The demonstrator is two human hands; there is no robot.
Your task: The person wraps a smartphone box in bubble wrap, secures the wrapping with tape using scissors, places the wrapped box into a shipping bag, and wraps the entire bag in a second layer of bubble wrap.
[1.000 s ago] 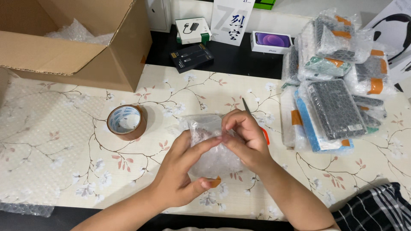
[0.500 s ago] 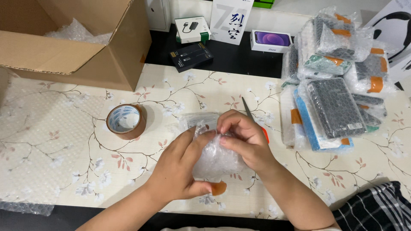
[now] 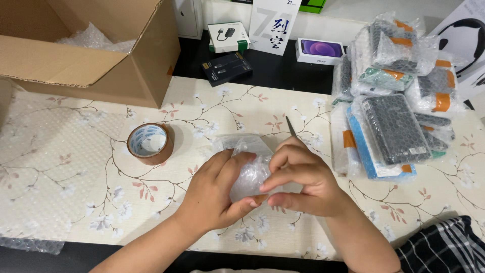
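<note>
While gripped: bubble-wrapped bundle (image 3: 248,174) between hands (image 3: 262,188)

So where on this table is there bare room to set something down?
Bare floral tabletop shows between the cardboard box, the tape roll and the hands. A bubble wrap sheet lies flat left of the roll. It is crowded at the right, where wrapped packages pile up, and along the back with small boxes.

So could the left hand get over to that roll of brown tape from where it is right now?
Probably yes. The roll of brown tape lies flat on the table just up and left of the left hand, with only bare tabletop between them. But that hand is busy on the bubble-wrapped bundle, so it would have to let go first.
</note>
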